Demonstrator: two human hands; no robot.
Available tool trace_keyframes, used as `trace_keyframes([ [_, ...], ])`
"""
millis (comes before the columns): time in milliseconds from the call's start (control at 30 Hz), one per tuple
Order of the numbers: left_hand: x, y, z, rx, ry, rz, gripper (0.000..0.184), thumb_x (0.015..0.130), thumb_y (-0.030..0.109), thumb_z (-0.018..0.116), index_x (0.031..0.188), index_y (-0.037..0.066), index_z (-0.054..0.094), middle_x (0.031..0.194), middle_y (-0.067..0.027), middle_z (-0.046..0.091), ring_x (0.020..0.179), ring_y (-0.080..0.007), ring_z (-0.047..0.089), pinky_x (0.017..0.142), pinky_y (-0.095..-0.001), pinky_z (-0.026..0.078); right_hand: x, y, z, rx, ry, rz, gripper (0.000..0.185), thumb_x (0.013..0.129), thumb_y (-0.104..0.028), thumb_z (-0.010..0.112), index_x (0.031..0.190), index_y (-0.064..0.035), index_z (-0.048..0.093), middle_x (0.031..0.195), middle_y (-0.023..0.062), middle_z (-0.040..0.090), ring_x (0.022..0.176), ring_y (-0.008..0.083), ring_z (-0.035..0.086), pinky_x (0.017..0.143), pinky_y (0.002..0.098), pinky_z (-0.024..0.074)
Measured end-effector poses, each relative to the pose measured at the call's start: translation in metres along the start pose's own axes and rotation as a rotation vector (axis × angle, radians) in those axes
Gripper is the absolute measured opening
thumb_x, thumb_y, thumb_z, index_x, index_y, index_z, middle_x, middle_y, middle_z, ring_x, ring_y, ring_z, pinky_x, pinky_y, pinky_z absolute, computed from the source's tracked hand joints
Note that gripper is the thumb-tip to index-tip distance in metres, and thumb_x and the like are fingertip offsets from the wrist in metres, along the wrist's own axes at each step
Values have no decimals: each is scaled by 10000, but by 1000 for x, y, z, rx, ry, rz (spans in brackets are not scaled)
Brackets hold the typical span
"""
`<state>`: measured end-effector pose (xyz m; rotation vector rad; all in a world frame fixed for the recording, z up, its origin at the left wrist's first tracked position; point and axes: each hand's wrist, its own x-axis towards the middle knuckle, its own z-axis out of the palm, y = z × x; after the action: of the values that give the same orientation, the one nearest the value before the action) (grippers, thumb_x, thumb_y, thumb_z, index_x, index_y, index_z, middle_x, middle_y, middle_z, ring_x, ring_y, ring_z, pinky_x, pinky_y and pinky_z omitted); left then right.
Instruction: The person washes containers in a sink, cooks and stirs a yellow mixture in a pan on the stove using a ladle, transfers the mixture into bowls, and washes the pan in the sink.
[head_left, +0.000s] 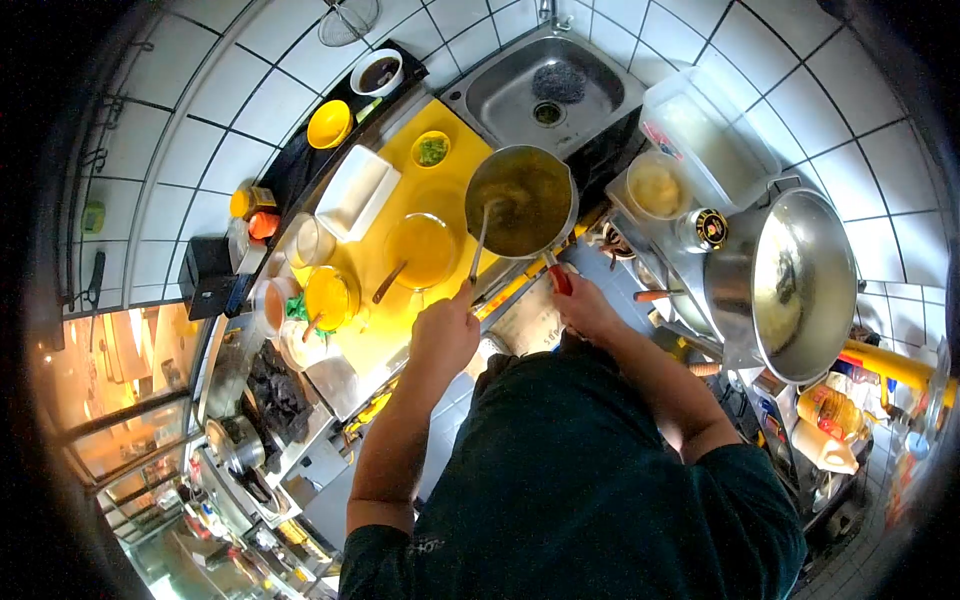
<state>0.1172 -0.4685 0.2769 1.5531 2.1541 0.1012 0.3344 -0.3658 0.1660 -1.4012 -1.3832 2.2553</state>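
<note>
My right hand [588, 308] is closed around the red handle [560, 278] of a metal saucepan [574, 197]. Brownish-green liquid [530, 215] fills much of the pan, which is over the right end of the yellow work surface, near the sink. In my left hand [447, 335] is the handle of a long metal ladle or spoon [481, 245]. Its far end dips into the liquid, so its shape is partly hidden. Left of the pan stands a clear bowl of yellowish liquid [425, 245] with a wooden-handled utensil [390, 282] in it. A small yellow bowl [416, 140] holds chopped greens.
A steel sink [470, 90] lies behind the pan. A white rectangular tray [340, 225] and a yellow tub [330, 297] are on the yellow board [390, 340]. To the right stand a large steel pot [735, 275], a can [705, 231] and a clear plastic bin [740, 160].
</note>
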Motion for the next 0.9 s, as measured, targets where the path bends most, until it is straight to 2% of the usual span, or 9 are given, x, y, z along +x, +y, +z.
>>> trace_keyframes([
  [67,12,-1,14,37,105,33,499,861,159,585,1346,48,548,846,-248,663,804,-419,660,733,-533,522,2,0,-3,19,-10,-4,169,925,-118,585,1000,-102,434,578,-11,428,412,116,416,363,300,333],
  [100,17,-1,19,56,112,45,530,869,168,588,1379,44,517,838,-223,658,783,-406,655,721,-525,521,1,-1,-5,23,-19,14,168,926,-117,585,1000,-103,435,575,-10,427,412,117,419,362,300,333],
  [300,9,-1,7,88,-67,-22,551,865,160,588,1395,41,501,827,-244,664,799,-414,662,743,-530,521,-4,-18,-3,58,-20,53,157,929,-123,587,986,-99,443,573,-9,425,412,123,427,357,300,336],
  [400,-17,16,-35,25,-82,-33,481,866,140,559,1341,68,561,824,-255,667,799,-428,661,737,-536,518,-3,-18,-1,-12,2,72,163,928,-131,589,1004,-95,449,575,-10,432,409,124,427,357,300,335],
  [467,-16,10,-28,42,-78,-20,473,864,133,556,1334,84,572,832,-259,669,794,-430,663,738,-534,522,4,-10,1,-71,12,66,174,929,-139,590,1025,-93,453,573,-13,435,406,123,425,358,303,334],
  [600,12,-1,-14,90,-66,-60,463,859,150,561,1318,91,585,847,-261,672,816,-439,664,748,-538,524,12,9,2,39,-12,20,182,927,-153,597,1035,-90,465,562,-18,430,407,125,435,363,312,342],
  [767,-8,20,-44,88,-164,-57,459,851,154,569,1305,83,587,853,-266,674,826,-448,661,762,-552,523,-7,-26,6,1,23,96,190,930,-174,597,1053,-90,478,561,-19,429,419,126,452,374,315,353],
  [867,16,2,-23,109,-73,-24,480,849,151,569,1325,89,577,857,-274,672,824,-451,660,767,-555,522,6,-7,3,-74,1,74,202,931,-190,600,1063,-92,483,556,-13,438,420,129,456,382,317,364],
  [900,27,-5,-16,146,-21,17,483,873,163,572,1338,32,564,785,-242,674,766,-417,677,732,-524,536,10,0,5,-72,8,62,200,929,-193,602,1052,-89,484,558,-10,445,421,131,459,386,319,368],
])
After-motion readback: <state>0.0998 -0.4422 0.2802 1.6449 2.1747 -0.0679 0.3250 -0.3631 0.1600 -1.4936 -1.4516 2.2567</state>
